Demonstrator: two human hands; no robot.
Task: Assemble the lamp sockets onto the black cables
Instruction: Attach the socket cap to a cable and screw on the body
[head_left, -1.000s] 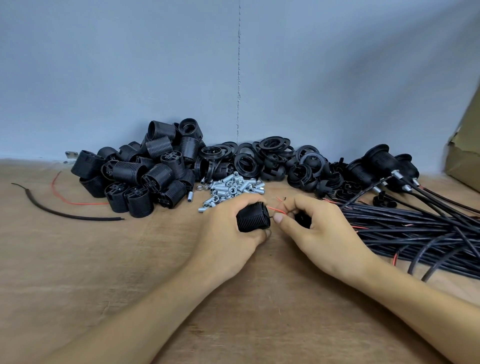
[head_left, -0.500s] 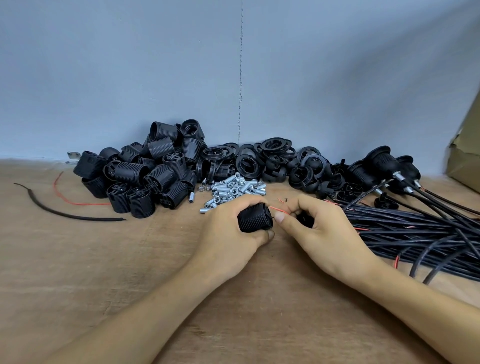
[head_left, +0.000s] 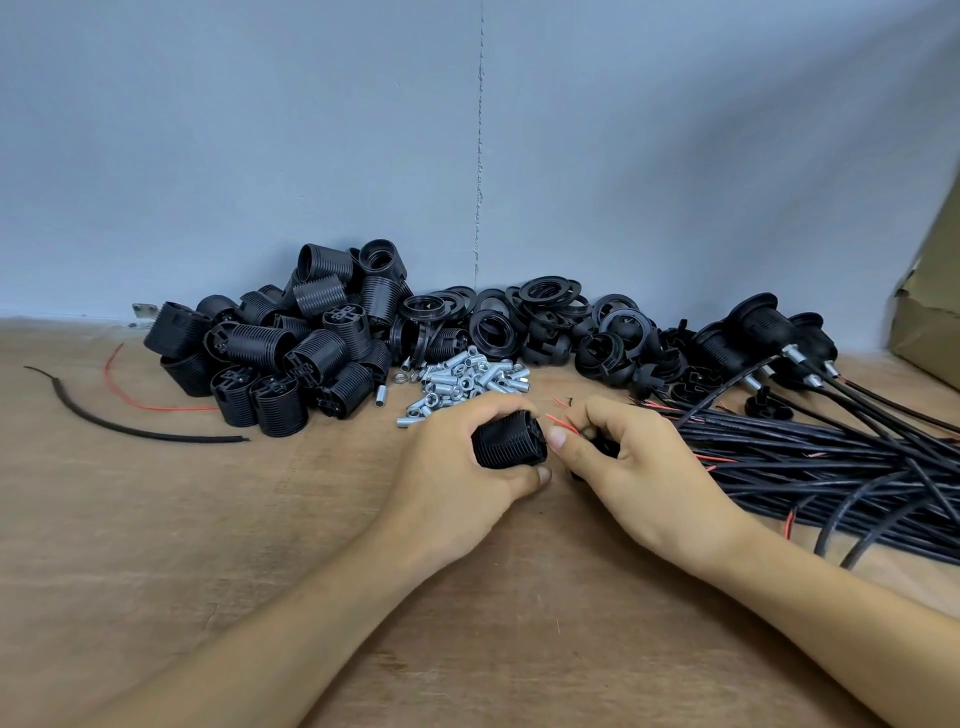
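My left hand (head_left: 457, 467) grips a black ribbed lamp socket (head_left: 510, 439) lying sideways just above the wooden table (head_left: 260, 545). My right hand (head_left: 634, 467) pinches a thin red wire (head_left: 562, 423) at the socket's end and also holds a black part, mostly hidden under the fingers. The bundle of black cables (head_left: 831, 462) runs off to the right from that hand. Loose ribbed sockets (head_left: 291, 353) are piled at the back left.
Black rings and caps (head_left: 540, 322) lie against the grey wall, with silver threaded tubes and nuts (head_left: 462, 379) in front. Assembled sockets on cables (head_left: 763, 327) sit at the back right. A loose black cable scrap (head_left: 130, 426) and red wire (head_left: 135, 400) lie left. Cardboard (head_left: 930, 322) stands far right.
Both hands stay close together around the socket. The red wire tip has shifted slightly against the socket's end; the view has barely moved.
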